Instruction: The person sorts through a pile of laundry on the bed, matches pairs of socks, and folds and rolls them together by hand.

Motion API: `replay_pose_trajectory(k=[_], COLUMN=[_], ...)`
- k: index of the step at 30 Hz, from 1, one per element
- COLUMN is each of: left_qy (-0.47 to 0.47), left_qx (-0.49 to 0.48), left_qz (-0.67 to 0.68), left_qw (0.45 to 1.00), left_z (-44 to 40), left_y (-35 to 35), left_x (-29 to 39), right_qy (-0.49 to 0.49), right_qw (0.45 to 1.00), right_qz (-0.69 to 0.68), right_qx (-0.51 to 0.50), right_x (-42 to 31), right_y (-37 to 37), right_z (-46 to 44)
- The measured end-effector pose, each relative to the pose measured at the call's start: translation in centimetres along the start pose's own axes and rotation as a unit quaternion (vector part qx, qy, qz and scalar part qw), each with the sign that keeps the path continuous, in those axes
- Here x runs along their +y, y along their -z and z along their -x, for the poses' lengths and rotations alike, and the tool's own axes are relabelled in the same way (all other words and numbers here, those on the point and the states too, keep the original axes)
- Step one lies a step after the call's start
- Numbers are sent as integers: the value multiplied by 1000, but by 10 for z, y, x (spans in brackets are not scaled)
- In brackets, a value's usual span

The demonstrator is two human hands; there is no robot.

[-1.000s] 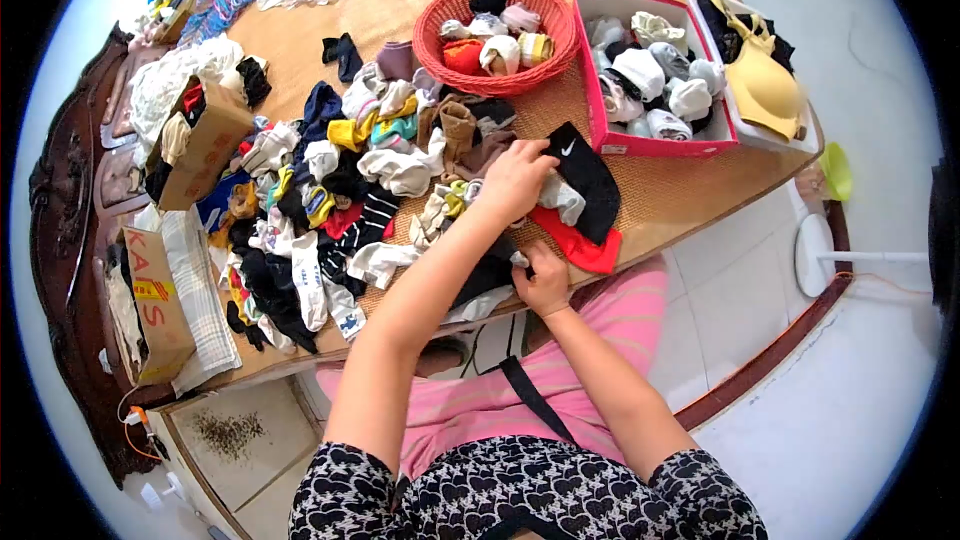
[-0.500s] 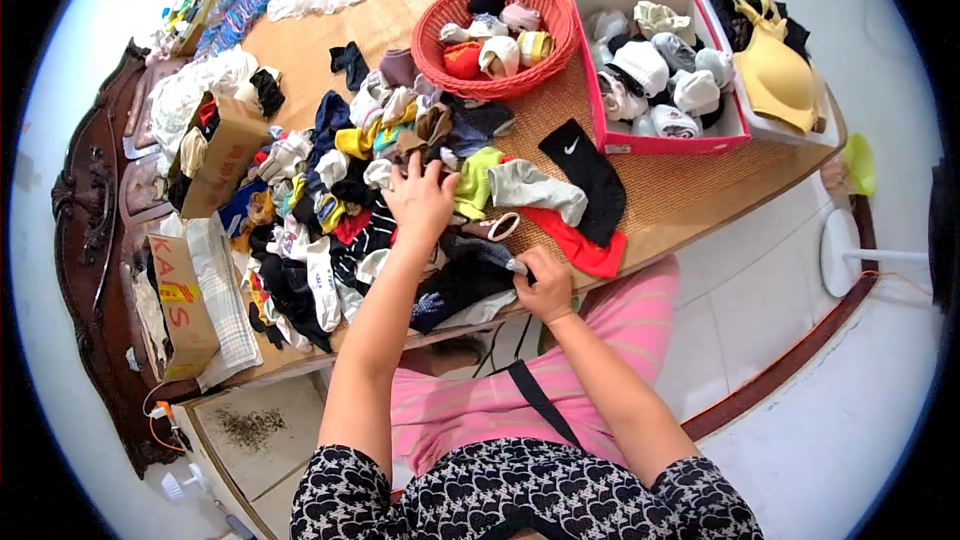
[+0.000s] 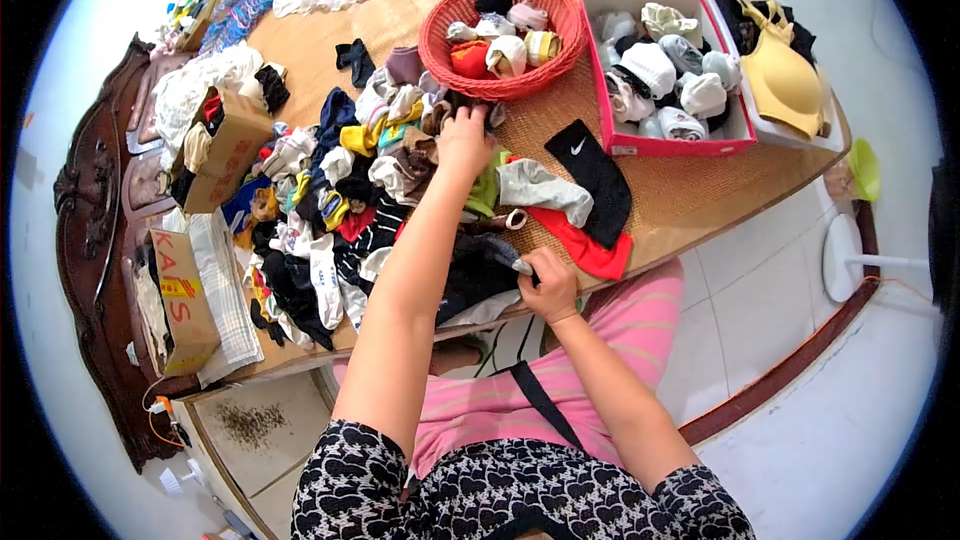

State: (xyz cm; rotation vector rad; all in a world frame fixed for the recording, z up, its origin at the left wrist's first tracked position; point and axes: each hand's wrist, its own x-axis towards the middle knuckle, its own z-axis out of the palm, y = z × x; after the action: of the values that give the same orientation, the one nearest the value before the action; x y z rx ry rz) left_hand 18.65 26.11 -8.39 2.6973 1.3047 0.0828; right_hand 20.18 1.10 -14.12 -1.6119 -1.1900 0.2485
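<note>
Across a woven mat [image 3: 680, 177], we see a sock pile [image 3: 340, 168] spread within reach, near a red basket [image 3: 500, 88] apparently keeping bundled socks [image 3: 506, 57] together. Our left hand [image 3: 468, 143] lies over the pile's far side, fingertips hidden, so we cannot tell its grip. Our right hand [image 3: 550, 285] pinches a gray sock [image 3: 505, 253] by the mat's front edge, seemingly to keep it handy; its other end is lost among dark fabric [image 3: 470, 278].

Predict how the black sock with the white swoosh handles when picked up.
Probably floppy: the black sock lies flat and looks like soft knit. Likely light, since nothing visibly fills it. Might drag the red cloth slightly, as the sock's lower end appears to overlap it.
</note>
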Motion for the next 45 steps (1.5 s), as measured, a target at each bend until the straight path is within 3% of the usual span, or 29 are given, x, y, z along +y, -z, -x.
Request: replay_pose_trajectory(k=[5,9,11,13,15,17,21,23,25,32,36,37,40,41,43,45], left_qy=[-13,82,72,165,192,195,193,210,201,305,275,275,248,254,231,239], left_qx=[5,-14,41,79,165,174,176,183,177,223,235,240,205,208,180,121], left_qz=[59,244,459,652,728,798,850,851,882,860,880,880,904,902,924,926], left_qw=[998,966,884,736,637,543,457,445,387,344,309,305,283,280,247,266], left_z=[13,63,80,106,121,138,169,183,196,248,281,289,308,313,324,333], left_y=[0,11,-21,6,13,23,36,41,42,16,14,14,17,19,22,24], left_x=[-32,-50,-91,-85,-96,-107,-118,-123,-129,-149,-144,-140,-124,-115,-96,-72], right_qy=[-6,14,8,12,6,9,18,13,17,-5,-31,-36,10,35,68,-170], right_qw=[1000,1000,1000,1000,1000,1000,1000,999,999,1000,999,997,989,993,990,922], right_qz=[10,10,9,-1,9,10,11,37,37,17,-39,-67,46,16,-102,-231], right_qx=[-17,-4,-2,-1,0,2,10,7,8,12,3,21,138,109,-68,-260], right_x=[2,4,4,4,2,0,0,2,1,-2,-6,-11,-41,-55,-89,-130], right_y=[-2,-2,-3,-4,-3,-3,-5,-6,-7,-7,-2,0,4,2,-5,-21], right_z=[3,3,4,5,3,3,3,4,4,5,2,0,2,8,24,38])
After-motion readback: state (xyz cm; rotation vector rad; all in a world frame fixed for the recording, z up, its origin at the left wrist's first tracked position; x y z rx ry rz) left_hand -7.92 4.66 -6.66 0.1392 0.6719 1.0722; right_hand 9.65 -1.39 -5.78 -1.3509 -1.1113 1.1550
